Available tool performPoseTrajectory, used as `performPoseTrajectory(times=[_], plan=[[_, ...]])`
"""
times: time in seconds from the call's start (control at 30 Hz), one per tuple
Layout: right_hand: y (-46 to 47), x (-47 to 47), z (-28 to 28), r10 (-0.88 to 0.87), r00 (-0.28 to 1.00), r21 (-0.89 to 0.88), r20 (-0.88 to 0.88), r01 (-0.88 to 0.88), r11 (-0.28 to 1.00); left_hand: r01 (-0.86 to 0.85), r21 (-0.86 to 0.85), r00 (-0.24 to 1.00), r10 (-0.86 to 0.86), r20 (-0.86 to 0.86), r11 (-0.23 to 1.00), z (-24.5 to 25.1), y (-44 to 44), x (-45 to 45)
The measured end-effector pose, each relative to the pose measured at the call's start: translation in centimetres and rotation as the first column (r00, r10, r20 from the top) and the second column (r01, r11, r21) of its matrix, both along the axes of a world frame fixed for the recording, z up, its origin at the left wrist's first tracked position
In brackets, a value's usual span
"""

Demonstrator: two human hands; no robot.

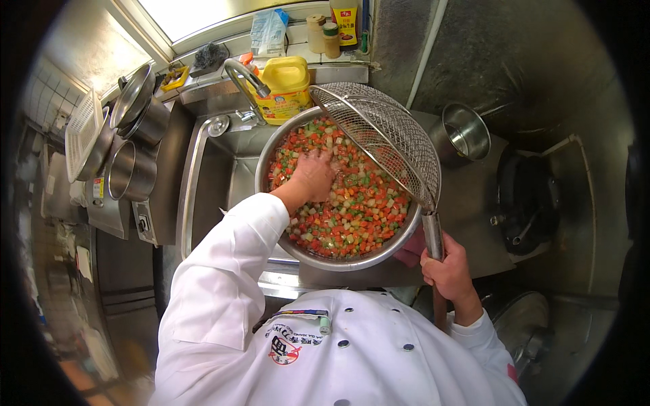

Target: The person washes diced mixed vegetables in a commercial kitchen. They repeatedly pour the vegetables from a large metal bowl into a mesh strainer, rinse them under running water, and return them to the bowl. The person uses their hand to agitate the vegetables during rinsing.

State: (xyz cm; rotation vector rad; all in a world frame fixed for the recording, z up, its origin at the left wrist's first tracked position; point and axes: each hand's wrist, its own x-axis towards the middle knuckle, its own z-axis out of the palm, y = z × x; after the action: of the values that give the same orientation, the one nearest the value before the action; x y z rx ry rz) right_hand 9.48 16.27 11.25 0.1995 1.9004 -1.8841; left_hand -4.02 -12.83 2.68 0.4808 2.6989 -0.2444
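Note:
A large stainless steel bowl (269,127) stands before me, partly over the sink. Diced vegetables in red, orange, green and pale pieces (350,218) fill it, wet with liquid. My left hand (314,175) reaches into the vegetables at the bowl's left side; its fingertips are hidden among the pieces. My right hand (449,266) grips the long handle of a wire mesh strainer (396,127). The strainer's basket is tilted on its side over the right part of the bowl and reaches past its far rim. No vegetables are plainly seen lying in the mesh.
Behind the sink (203,177) are a curved faucet (244,71) and a yellow plastic jug (282,91). Steel pots (132,172) stand at left. At right are a steel pot (464,132) and a black wok (528,203). Jars (331,40) line the back ledge.

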Motion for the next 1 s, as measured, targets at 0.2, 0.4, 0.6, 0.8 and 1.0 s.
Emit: performPoseTrajectory(times=[0.2,0.4,0.6,0.8,1.0], plan=[[-0.2,-0.6,-0.4,0.010,0.992,0.087,-0.125,0.001,0.996,-0.413,0.162,0.888,0.356,0.289,0.896,-0.9,-1.0,-1.0],[-0.2,-0.8,-0.6,0.021,0.994,0.117,-0.109,-0.008,0.993,-0.559,0.444,0.811,0.350,0.469,0.700,0.8,-1.1,2.1],[-0.5,-1.0,-0.6,-0.001,0.998,0.069,-0.067,0.006,0.998,-0.136,0.284,0.960,0.056,0.275,0.949,4.3,3.8,6.4],[0.0,-1.5,-0.5,0.011,0.995,0.097,-0.099,-0.001,0.995,0.594,0.215,0.801,-0.594,-0.071,0.775,1.5,8.1,6.8],[0.9,-1.4,-1.1,-0.043,0.996,0.029,-0.078,0.046,0.999,0.586,0.017,0.805,-0.584,0.106,0.810,-0.4,8.3,1.1]])
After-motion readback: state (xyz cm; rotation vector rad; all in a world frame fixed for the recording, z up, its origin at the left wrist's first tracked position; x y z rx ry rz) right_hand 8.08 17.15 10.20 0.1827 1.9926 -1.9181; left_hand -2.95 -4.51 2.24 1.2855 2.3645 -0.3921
